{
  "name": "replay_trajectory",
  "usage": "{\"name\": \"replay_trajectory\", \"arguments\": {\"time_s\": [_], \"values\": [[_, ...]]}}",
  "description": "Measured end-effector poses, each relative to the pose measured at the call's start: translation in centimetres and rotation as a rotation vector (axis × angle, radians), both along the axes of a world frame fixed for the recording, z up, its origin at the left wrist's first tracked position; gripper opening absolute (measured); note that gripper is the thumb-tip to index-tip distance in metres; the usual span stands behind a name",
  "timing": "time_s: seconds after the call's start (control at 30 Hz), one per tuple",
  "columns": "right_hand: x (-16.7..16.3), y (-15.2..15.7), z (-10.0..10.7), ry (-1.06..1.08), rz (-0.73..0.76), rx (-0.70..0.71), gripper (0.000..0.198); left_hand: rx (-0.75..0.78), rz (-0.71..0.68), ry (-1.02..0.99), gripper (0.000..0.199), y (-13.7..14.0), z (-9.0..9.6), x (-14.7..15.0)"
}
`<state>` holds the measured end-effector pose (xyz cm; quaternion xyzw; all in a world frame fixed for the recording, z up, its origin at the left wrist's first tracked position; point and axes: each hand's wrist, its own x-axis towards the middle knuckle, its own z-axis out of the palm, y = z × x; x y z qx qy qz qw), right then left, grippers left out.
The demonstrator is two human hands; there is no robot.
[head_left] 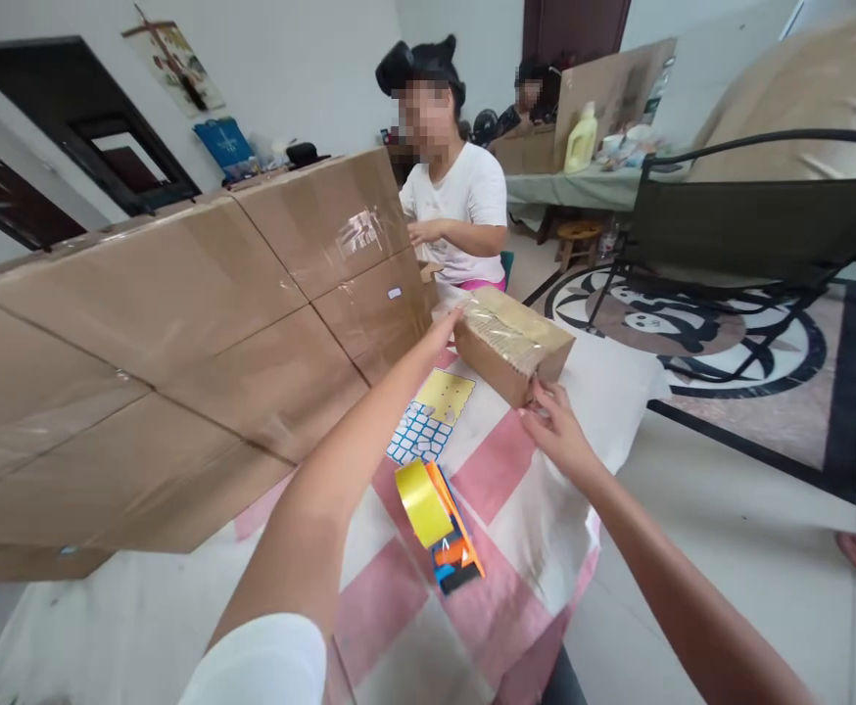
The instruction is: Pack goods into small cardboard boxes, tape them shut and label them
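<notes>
A small cardboard box (499,343) with clear tape over its top lies on the pink-and-white tablecloth (487,480). My left hand (451,319) is closed on its far left edge, with most of the fingers hard to make out. At the near right corner, the thumb and fingers of my right hand (554,421) are pinched on the cardboard. Nearer to me lies an orange and blue tape dispenser (453,548) with a roll of yellow tape (423,501) on it.
Large taped cartons (193,362) form a wall on the left. Across the table sits a person (457,196) in a white shirt; another person (527,98) is further back. A dark folding chair (758,235) stands to the right on the floor.
</notes>
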<state>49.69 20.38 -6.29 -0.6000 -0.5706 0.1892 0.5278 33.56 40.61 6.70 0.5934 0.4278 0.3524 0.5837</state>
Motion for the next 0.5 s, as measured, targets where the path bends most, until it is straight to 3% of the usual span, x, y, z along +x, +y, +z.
{"name": "replay_trajectory", "arguments": {"time_s": [0.1, 0.2, 0.37, 0.5], "values": [[1.2, 3.0, -0.7, -0.005, 0.028, -0.087, 0.072, -0.08, 0.013, -0.025, 0.078, 0.9, -2.8, 0.3], [1.4, 7.5, -0.1, 0.023, 0.061, -0.134, 0.072, -0.072, 0.012, -0.074, 0.08, -0.4, -4.2, -3.0], [0.9, 16.1, 1.2, 0.204, 0.029, -0.118, 0.065, -0.051, 0.033, -0.073, 0.072, -7.8, -5.4, -14.6], [0.2, 19.9, 2.9, 0.337, -0.036, -0.057, 0.047, -0.098, 0.227, 0.039, 0.065, -16.3, -6.5, -25.4]]}}
